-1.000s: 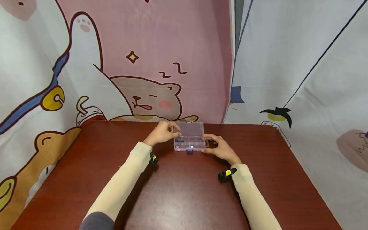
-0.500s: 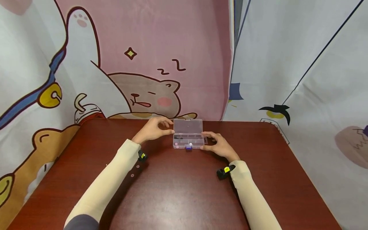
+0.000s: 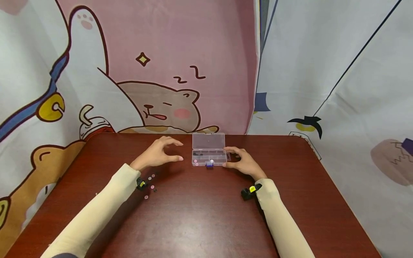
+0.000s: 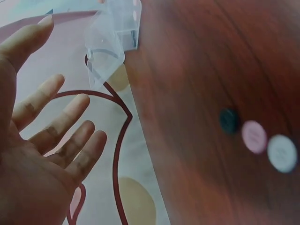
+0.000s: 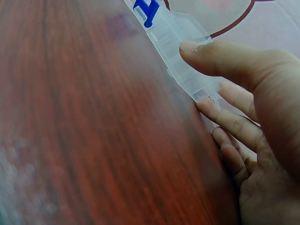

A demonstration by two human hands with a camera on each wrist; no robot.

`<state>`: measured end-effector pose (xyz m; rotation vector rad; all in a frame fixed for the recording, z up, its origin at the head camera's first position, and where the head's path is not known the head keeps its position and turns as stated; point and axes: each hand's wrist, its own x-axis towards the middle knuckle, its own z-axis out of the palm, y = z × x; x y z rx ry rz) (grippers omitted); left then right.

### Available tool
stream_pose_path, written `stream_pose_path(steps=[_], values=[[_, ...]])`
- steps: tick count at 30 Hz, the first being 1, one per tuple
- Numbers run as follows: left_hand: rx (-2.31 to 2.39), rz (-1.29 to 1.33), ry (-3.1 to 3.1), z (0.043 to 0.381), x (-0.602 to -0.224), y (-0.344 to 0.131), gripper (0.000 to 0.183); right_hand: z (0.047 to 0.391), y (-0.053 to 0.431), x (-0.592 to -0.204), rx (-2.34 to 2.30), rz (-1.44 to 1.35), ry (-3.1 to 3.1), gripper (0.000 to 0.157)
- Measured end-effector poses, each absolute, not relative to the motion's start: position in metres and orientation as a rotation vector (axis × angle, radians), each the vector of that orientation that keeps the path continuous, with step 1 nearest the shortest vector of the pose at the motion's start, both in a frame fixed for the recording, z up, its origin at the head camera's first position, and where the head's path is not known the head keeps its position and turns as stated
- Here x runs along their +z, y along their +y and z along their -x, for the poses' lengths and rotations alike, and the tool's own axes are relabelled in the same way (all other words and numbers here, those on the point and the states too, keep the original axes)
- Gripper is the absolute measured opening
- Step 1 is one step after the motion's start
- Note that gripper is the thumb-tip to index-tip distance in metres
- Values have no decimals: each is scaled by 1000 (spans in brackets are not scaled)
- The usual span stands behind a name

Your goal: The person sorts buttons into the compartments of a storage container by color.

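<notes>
R hand (image 3: 242, 163) at the right end of the clear box (image 3: 208, 151), thumb and fingers curled round that end, gripping it; the wrist view shows the thumb (image 5: 220, 61) on the box's front wall and fingertips on the end, w/ the blue latch (image 5: 146, 9) further along the front. L hand (image 3: 158, 154) off the box, just left of it and apart, fingers spread and loosely bent, holding nothing; the wrist view shows the palm (image 4: 33, 159) open. Box sits on the table (image 3: 206, 215) toward the far edge, about centre, lid up and standing at the back; inside are compartments w/ small dark and pink bits, too small to tell more. Near the L wrist, a few small buttons (image 3: 150, 182) lie loose on the table: pink, pale and dark discs. Cartoon cloth (image 3: 161, 71) hangs behind the table.
</notes>
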<state>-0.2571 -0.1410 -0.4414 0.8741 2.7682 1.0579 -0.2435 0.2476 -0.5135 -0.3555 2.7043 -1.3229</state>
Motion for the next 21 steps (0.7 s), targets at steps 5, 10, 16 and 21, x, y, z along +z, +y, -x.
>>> stream_pose_path(steps=[5, 10, 16, 21], values=[[1072, -815, 2771, 250, -443, -155, 58, 242, 247, -512, -1326, 355, 2703, 67], [1067, -787, 2799, 246, -444, -163, 58, 243, 247, -512, -1329, 351, 2702, 67], [1061, -785, 2833, 243, -445, -171, 55, 244, 247, -514, -1325, 341, 2690, 69], [1088, -769, 2824, 240, -446, -175, 56, 244, 247, -515, -1343, 326, 2684, 68]])
